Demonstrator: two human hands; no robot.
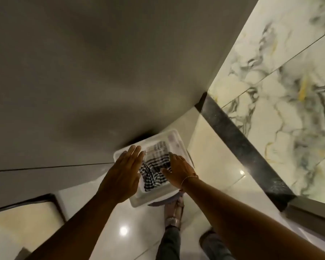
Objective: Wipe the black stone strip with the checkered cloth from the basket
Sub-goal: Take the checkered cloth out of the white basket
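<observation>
A white plastic basket (174, 141) stands on the pale floor against the grey wall. Inside it lies the crumpled black-and-white checkered cloth (154, 166). My left hand (123, 171) hovers flat over the basket's left rim, fingers together and extended, holding nothing. My right hand (178, 169) reaches in from the right, palm down, fingers spread over the cloth's right side; no grip on the cloth shows. The black stone strip (238, 145) runs diagonally across the floor to the right of the basket, between the pale tiles and the veined marble.
A grey wall (83, 72) fills the upper left. Veined marble tiles (289, 81) lie beyond the strip. My sandalled feet (174, 212) stand just below the basket. A dark-framed object (45, 203) sits at lower left.
</observation>
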